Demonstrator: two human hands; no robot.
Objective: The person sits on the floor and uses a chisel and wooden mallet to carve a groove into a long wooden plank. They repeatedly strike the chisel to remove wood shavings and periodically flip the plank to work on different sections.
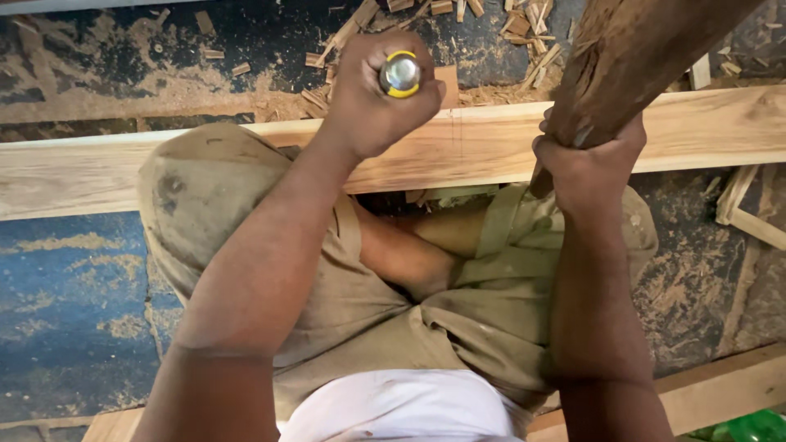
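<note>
Left hand (372, 98) was clenched on a metal-capped chisel handle (400, 74) standing over the plank (720, 123) across the knees, right hand (585, 168) gripping a wooden mallet (630, 57); a skewed blow risked striking knuckles.

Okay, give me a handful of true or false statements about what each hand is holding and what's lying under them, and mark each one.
1. The left hand grips a tool whose yellow-ringed metal handle end faces the camera. True.
2. The right hand is empty. False: it grips a thick dark wooden club.
3. A pale wooden plank lies across the view under both hands. True.
4. The floor beyond the plank is swept clean. False: wood chips and sawdust lie there.
5. Both hands share one tool. False: each holds its own.
</note>
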